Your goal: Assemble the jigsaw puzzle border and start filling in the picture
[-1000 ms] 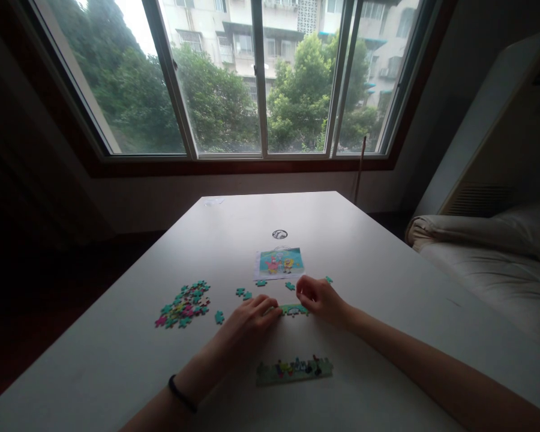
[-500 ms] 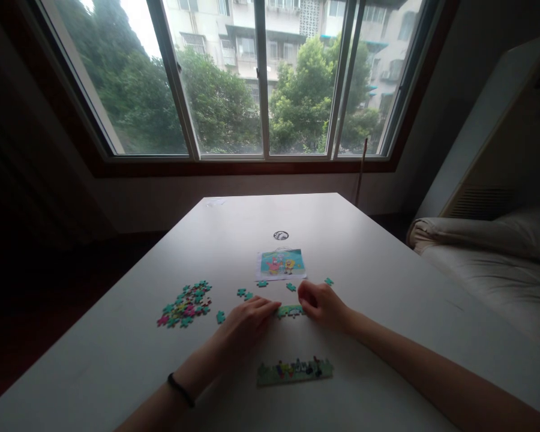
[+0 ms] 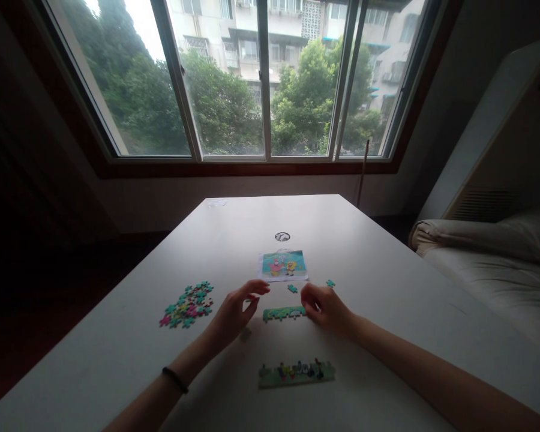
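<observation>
My left hand [image 3: 238, 309] hovers left of a narrow assembled puzzle strip [image 3: 282, 313], thumb and fingers apart. A bit of green puzzle piece [image 3: 250, 298] shows between thumb and fingers; I see no grip on it. My right hand [image 3: 326, 305] rests at the strip's right end with its fingers curled, hiding that end and whatever they may hold. Closer to me lies a second, longer puzzle strip [image 3: 297, 375] with green edging and dark figures. Under my left wrist is a blurred loose piece [image 3: 246, 334].
A heap of loose puzzle pieces [image 3: 189, 305] lies on the left of the white table [image 3: 364, 372]. Behind the hands is a cartoon picture sheet [image 3: 284, 266]. Single teal pieces lie at a teal piece [image 3: 292, 288] before the sheet and another piece [image 3: 330, 283] to the right.
My left hand has lifted off the strip's left end and moved left and away from me, its fingers spreading. The strip's left end now shows. My right hand has stayed in place.
</observation>
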The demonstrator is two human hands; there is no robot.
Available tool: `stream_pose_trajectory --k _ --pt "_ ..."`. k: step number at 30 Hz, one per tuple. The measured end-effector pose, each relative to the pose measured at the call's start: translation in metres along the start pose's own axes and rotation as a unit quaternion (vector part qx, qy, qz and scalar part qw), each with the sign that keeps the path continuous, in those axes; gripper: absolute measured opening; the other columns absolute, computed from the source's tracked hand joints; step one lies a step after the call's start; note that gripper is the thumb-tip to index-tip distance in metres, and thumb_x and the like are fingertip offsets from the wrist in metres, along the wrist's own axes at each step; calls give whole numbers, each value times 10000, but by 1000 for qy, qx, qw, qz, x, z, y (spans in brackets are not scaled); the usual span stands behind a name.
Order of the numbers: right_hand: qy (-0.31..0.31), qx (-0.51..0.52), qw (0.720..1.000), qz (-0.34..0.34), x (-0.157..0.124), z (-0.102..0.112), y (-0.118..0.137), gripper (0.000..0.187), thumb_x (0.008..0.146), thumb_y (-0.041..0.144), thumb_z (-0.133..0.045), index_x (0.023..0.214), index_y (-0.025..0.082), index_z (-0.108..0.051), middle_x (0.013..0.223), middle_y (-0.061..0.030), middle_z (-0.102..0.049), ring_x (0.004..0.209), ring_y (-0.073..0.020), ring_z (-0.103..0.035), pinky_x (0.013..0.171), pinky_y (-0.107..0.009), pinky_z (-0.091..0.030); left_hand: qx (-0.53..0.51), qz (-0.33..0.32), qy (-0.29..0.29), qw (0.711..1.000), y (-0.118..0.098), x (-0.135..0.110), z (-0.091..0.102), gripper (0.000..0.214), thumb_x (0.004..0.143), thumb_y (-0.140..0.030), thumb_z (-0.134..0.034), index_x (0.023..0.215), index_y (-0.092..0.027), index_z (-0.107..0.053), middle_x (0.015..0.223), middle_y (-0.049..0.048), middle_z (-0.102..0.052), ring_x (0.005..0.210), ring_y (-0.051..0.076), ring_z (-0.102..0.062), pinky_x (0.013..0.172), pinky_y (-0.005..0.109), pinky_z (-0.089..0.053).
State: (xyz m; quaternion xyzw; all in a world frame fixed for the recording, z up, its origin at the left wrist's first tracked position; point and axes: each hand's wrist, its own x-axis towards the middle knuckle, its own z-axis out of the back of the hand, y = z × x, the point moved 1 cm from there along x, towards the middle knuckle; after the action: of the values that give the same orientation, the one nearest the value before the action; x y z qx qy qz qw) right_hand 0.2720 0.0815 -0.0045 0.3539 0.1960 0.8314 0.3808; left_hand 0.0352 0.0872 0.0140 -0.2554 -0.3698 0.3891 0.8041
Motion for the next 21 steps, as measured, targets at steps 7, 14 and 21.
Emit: stream_pose_trajectory --k 7,14,21 --pt "92 21 987 134 -1 9 26 261 807 131 -462 1064 169 -481 1044 -106 -588 1005 -184 -520 842 -306 -432 24 65 -43 997 13 9 34 208 742 -216 -418 881 -174 -567 853 45 -678 794 176 -652 707 315 -533" --pt "210 -24 967 143 -1 9 43 313 839 285 -497 1126 170 -445 1247 -105 -515 1141 -220 -418 979 -376 -327 51 104 -36 993 19 10 50 208 726 -267 -439 822 -184 -604 841 38 -678 764 181 -645 675 295 -522" --pt "225 -26 965 131 0 10 42 323 841 346 -498 1105 165 -458 1274 -108 -498 1163 -231 -399 998 -392 -293 77 116 -24 990 26 9 52 248 747 -301 -422 852 -182 -614 877 44 -680 796 181 -633 702 289 -513"
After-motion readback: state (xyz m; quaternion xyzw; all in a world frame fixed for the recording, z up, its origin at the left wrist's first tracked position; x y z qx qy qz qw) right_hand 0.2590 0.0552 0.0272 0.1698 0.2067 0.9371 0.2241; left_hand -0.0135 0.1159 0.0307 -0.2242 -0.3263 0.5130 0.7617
